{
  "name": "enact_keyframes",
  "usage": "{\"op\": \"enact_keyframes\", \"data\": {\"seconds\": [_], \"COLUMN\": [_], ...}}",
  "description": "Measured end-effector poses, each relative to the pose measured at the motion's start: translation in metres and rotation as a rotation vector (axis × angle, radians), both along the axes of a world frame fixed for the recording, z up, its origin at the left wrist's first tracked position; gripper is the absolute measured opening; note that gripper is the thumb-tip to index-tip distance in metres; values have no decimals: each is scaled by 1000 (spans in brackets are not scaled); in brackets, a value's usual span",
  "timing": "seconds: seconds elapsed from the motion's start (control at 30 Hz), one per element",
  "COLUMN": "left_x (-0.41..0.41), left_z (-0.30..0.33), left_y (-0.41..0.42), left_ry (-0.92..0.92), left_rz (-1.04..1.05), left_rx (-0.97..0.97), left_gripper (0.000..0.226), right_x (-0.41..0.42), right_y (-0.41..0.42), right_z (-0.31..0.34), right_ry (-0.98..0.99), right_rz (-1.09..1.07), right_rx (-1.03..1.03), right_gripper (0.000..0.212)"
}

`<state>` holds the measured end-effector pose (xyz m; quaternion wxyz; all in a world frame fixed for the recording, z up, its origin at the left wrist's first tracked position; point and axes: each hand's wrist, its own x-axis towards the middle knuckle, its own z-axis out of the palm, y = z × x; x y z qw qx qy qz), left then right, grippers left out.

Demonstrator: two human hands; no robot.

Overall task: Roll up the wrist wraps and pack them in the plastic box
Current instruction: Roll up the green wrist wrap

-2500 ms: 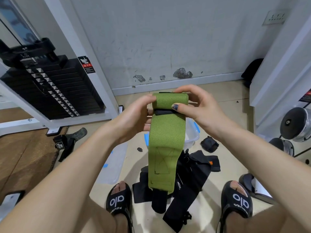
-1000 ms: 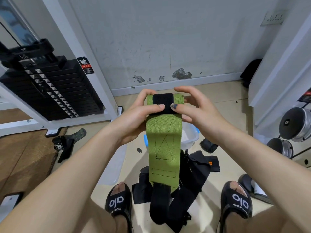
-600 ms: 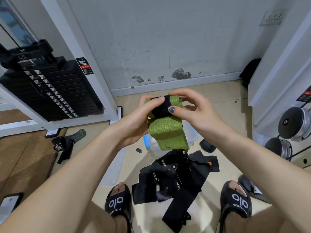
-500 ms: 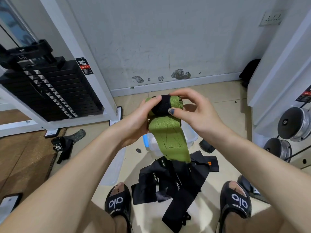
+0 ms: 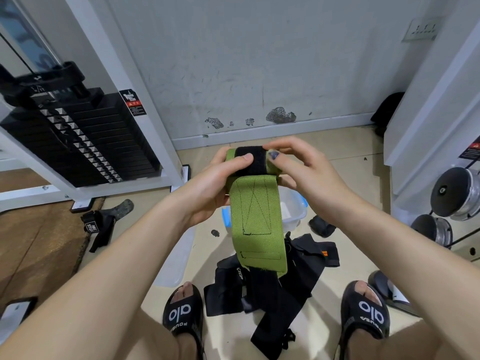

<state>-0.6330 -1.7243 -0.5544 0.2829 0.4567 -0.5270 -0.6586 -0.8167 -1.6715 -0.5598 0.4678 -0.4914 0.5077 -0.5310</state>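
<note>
Both hands, left (image 5: 207, 188) and right (image 5: 309, 178), are gripping the green wrap (image 5: 255, 214) roll, tail hanging toward 6 o'clock over the box (image 5: 294, 213)

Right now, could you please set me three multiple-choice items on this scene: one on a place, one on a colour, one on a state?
1. Where is the plastic box?
A. on the floor beyond the hands
B. on a shelf
C. on the person's lap

2. What colour is the held wrap?
A. red
B. green
C. white

3. How is the wrap?
A. fully rolled
B. lying flat on the floor
C. partly rolled, tail hanging

Key: 1 A, it sits on the tiles behind the wrap. 2 B, green fabric with a black strip. 3 C, the left hand and right hand grip the roll while the tail hangs down.
</note>
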Motion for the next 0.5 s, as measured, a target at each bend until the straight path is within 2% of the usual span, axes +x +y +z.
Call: {"op": "enact_keyframes", "data": {"seconds": [0.2,0.33,0.43,0.5], "left_x": [0,-1,-5,-8], "left_z": [1,-1,-3,1], "left_y": [1,2,6,12], "left_ry": [1,-5,-70,-110], "left_rz": [-25,-39,-45,-112], "left_rx": [-99,-127,-49,15], "left_gripper": [29,31,44,41], "right_x": [-1,-4,-6,-7], "right_y": [-4,-4,-3,-3], "right_z": [1,0,-2,0], "right_ry": [-128,-174,-153,-79], "right_rz": [-16,-25,-41,-70], "right_rx": [168,115,67,16], "right_gripper": [23,25,29,31]}}
